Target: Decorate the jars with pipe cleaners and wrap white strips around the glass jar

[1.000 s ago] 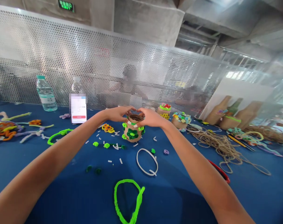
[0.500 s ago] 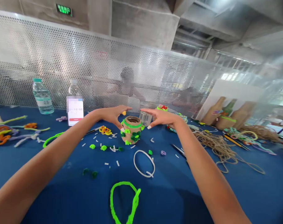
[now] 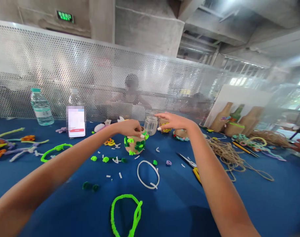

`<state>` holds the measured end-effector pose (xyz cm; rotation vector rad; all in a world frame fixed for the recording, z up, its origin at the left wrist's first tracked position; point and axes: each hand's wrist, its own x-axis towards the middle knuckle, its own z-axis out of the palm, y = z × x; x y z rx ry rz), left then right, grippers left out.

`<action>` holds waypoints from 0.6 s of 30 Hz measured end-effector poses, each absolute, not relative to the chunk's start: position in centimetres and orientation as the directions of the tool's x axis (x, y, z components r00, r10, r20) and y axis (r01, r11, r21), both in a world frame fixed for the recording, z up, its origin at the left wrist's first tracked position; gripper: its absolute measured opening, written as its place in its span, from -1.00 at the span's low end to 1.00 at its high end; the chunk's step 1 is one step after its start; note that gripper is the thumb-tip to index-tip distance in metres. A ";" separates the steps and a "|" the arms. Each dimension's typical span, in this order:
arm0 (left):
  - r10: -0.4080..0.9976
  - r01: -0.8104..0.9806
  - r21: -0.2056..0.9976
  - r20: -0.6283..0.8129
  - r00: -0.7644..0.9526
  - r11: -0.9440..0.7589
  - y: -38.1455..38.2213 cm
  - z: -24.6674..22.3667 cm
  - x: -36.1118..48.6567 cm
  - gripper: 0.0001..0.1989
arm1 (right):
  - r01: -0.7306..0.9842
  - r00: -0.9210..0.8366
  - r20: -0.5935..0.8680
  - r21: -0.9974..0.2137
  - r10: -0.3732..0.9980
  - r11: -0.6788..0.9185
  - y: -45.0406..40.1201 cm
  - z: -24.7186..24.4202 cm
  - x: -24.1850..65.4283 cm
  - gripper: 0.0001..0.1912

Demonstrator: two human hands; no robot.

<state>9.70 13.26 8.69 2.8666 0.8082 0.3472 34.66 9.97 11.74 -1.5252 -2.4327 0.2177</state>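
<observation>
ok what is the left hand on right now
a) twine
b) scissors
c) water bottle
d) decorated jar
d, the left hand sits over the top of the decorated jar, with its fingers at the green pipe cleaners.

Beyond the right hand (image 3: 176, 121), a perforated metal screen (image 3: 110, 79) runs under bare concrete beams (image 3: 150, 31), with a lit green sign (image 3: 65, 16) high up and bright windows (image 3: 238, 81) farther right.

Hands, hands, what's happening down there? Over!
Left hand on twine-wrapped jar, green pipe cleaners. Right hand beside glass jar. Scissors by right forearm.
</observation>
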 end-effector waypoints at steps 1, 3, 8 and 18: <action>0.559 0.528 0.201 0.150 0.816 -0.825 13.7 9.0 10.0 -0.71 | 0.858 -0.406 0.156 -0.274 0.901 0.434 9.8 12.0 35.1 -0.29; 0.637 0.611 0.210 0.091 0.765 -0.763 15.0 9.7 10.3 -0.74 | 0.849 -0.389 0.196 -0.305 0.900 0.433 9.6 12.4 36.4 -0.33; 0.829 0.805 0.201 0.074 0.555 -0.557 18.7 11.5 11.5 -0.76 | 0.828 -0.267 0.285 -0.421 0.921 0.370 8.9 13.1 40.8 -0.32; 0.784 0.764 0.199 0.265 0.561 -0.614 24.3 11.0 17.8 -0.66 | 0.933 0.226 0.301 -0.342 0.926 -0.117 9.9 10.1 47.3 -0.59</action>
